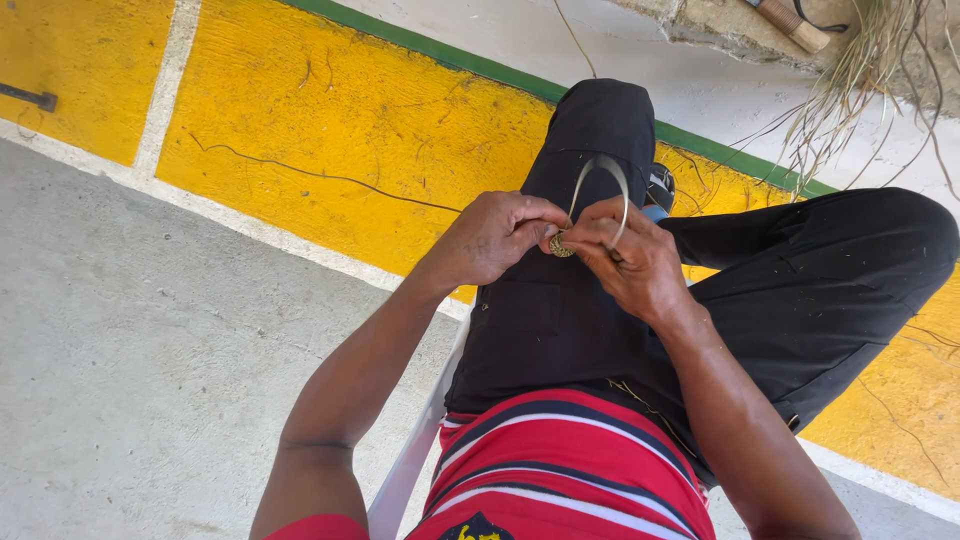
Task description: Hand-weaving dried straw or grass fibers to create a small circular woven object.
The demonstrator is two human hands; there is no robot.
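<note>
My left hand [492, 238] and my right hand [633, 260] meet over my lap, above black trousers. Between the fingertips of both hands sits a small coiled woven piece [559, 245], tan and round. A thin pale strip [603, 180] loops up from it in an arch and comes back down into my right hand. Both hands pinch the woven piece, fingers closed tight around it.
I sit on a white plastic chair [405, 475] on a grey concrete floor [150, 350] painted with a yellow band [330, 130] and a green line [450, 55]. A bundle of dry fibres [860, 80] lies at the top right beside a wooden handle [795, 22].
</note>
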